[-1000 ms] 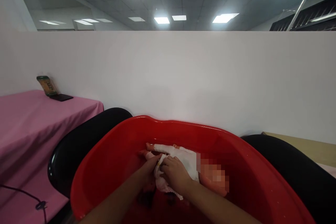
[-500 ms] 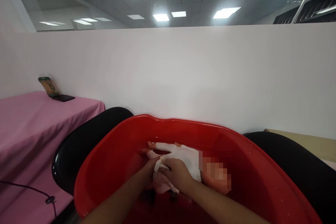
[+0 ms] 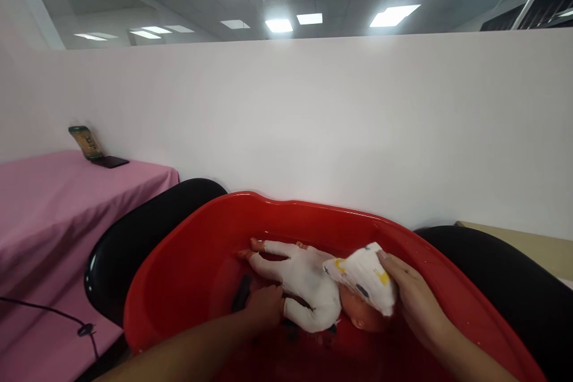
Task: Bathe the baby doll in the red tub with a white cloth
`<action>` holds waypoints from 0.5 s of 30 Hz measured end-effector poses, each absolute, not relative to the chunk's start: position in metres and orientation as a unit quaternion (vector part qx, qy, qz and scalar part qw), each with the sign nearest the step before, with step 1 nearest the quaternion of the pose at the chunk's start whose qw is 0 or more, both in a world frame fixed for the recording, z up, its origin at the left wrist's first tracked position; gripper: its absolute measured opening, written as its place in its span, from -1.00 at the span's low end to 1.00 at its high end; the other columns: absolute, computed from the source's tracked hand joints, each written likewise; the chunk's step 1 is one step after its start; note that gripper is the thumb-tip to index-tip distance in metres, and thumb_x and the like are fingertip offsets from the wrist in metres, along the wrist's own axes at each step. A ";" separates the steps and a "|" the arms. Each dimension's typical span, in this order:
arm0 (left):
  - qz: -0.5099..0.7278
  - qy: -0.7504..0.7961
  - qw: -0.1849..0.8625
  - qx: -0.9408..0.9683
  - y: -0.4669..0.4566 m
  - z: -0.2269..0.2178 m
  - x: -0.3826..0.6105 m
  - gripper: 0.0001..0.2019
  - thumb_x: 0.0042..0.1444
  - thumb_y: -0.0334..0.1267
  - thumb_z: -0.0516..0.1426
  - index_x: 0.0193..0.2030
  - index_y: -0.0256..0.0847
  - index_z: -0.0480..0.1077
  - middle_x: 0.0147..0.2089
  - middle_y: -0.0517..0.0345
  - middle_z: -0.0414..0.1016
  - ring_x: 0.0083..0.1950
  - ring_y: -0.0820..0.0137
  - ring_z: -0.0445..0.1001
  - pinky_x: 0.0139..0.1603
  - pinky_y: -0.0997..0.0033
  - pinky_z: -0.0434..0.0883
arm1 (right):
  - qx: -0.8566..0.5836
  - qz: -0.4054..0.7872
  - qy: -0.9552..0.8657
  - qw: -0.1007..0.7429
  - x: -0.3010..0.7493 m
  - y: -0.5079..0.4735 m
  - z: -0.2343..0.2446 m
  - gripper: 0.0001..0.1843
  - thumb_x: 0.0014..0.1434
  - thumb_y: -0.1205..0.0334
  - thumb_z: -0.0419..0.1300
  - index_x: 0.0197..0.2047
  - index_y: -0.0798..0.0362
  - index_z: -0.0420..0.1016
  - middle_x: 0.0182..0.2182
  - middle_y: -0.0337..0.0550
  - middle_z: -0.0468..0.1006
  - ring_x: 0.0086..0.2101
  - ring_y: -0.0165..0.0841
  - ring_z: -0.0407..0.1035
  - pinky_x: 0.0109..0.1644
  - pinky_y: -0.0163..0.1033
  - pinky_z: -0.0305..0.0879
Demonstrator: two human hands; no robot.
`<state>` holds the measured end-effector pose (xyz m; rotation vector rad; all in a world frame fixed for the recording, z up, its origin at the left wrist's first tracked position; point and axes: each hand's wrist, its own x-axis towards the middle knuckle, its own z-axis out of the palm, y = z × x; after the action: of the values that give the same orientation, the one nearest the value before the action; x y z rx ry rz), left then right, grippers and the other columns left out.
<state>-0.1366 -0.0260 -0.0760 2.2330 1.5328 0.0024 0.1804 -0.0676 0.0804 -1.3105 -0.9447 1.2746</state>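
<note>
A baby doll in a white long-sleeved suit lies on its back in a red tub, feet to the left and head to the right. My left hand is closed round the end of the doll's near arm, whose own hand is hidden. With thumb and fingers, my right hand grips a white cloth printed in yellow and dark blue. The cloth covers the doll's face; the side of the head and an ear show below it.
Black chair-like shapes flank the tub. A pink-covered table at left bears a bottle and a flat black object. A cable hangs in front of the pink cloth. Behind the tub rises a white wall.
Both hands were together at the doll's near sleeve. My right hand has moved right and now holds the printed cloth over the doll's face. My left hand has stayed by the near arm.
</note>
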 end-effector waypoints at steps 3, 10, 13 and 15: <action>-0.061 0.558 0.207 0.802 -0.021 -0.073 -0.131 -0.45 0.13 -0.14 0.23 0.22 -0.41 0.56 0.20 -0.46 0.59 0.22 -0.38 0.59 0.15 -0.34 0.56 | -0.584 0.527 -0.372 0.494 0.209 -0.084 0.070 -0.43 0.06 -0.37 0.47 -0.21 -0.01 0.65 -0.12 0.01 0.71 -0.23 -0.15 0.50 -0.18 -0.13 0.47; -0.110 0.568 0.184 0.795 -0.021 -0.079 -0.124 -0.49 0.17 -0.20 0.22 0.24 -0.32 0.56 0.31 -0.34 0.53 0.32 -0.26 0.52 0.23 -0.18 0.57 | -0.665 0.467 -0.383 0.440 0.237 -0.104 0.065 -0.37 0.08 -0.48 0.40 -0.33 -0.02 0.59 -0.36 -0.16 0.58 -0.29 -0.23 0.42 -0.25 -0.22 0.40; -0.101 0.561 0.216 0.793 -0.013 -0.077 -0.132 -0.43 0.10 -0.10 0.29 0.25 -0.27 0.57 0.28 -0.30 0.55 0.28 -0.29 0.55 0.19 -0.15 0.57 | -0.674 0.438 -0.408 0.432 0.240 -0.099 0.061 -0.34 0.08 -0.51 0.37 -0.37 -0.01 0.55 -0.35 -0.14 0.56 -0.30 -0.23 0.38 -0.31 -0.22 0.35; -0.063 0.546 0.273 0.790 0.003 -0.073 -0.146 -0.43 -0.01 -0.03 0.38 0.15 -0.18 0.64 0.12 -0.15 0.65 0.14 -0.20 0.64 0.07 -0.02 0.59 | -0.670 0.434 -0.428 0.424 0.239 -0.096 0.057 -0.34 0.12 -0.51 0.34 -0.37 -0.01 0.52 -0.38 -0.16 0.52 -0.33 -0.27 0.34 -0.32 -0.23 0.31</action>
<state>-0.1458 0.0027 -0.0727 2.1243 1.4688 -0.1707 0.2392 -0.0963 0.0572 -1.6770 -1.0706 1.0849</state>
